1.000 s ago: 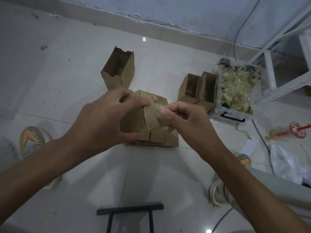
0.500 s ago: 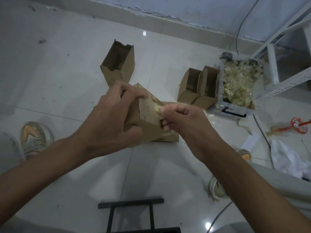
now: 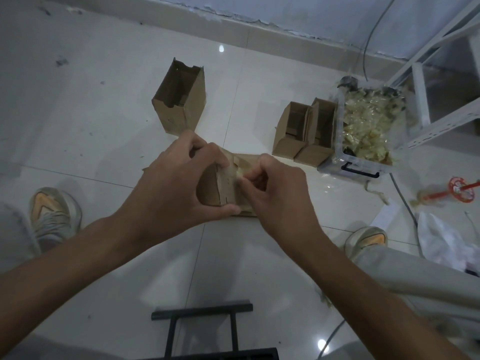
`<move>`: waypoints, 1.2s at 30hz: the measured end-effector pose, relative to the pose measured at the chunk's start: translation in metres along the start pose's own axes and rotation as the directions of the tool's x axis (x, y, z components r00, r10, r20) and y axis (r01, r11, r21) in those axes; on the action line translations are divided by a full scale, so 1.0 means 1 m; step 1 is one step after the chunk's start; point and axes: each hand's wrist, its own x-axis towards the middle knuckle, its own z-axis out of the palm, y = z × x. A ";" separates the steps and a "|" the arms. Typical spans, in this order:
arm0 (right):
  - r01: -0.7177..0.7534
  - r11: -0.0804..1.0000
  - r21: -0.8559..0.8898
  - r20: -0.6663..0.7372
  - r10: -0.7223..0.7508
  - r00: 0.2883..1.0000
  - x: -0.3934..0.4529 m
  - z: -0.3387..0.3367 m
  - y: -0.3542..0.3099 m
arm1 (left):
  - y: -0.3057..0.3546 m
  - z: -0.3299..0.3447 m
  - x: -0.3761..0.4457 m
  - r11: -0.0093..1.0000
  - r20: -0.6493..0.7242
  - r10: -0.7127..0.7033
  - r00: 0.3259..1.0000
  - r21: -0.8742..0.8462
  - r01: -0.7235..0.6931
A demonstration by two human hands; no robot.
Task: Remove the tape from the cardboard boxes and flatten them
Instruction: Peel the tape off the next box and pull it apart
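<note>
My left hand grips a small brown cardboard box held above the floor, fingers over its top and thumb under it. My right hand pinches a strip of clear tape at the box's right face. Under the hands lies a pile of flattened cardboard, mostly hidden. An open upright box stands farther back on the left. Two more open boxes stand side by side at the back right.
A clear plastic bin full of crumpled tape sits right of the two boxes, beside a white metal shelf frame. My shoes flank the work area. A black stool frame is near me; cables, tape scraps and a white bag lie right.
The box has turned in my left hand and come lower. My right hand has moved its pinch along the box's face, keeping hold of the tape.
</note>
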 end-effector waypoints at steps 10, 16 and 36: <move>-0.260 0.930 0.260 0.211 0.208 0.955 0.003 -0.005 0.005 | -0.001 0.000 -0.003 0.998 0.023 0.049 0.999 0.035 -0.050; -0.377 0.794 0.477 0.316 0.245 0.917 0.004 -0.006 0.011 | 0.000 0.000 -0.005 0.999 0.032 0.049 0.998 -0.011 -0.049; -0.478 0.525 0.704 0.426 0.226 0.876 0.009 -0.009 0.025 | -0.006 -0.002 -0.008 0.999 0.055 -0.038 0.998 0.033 0.036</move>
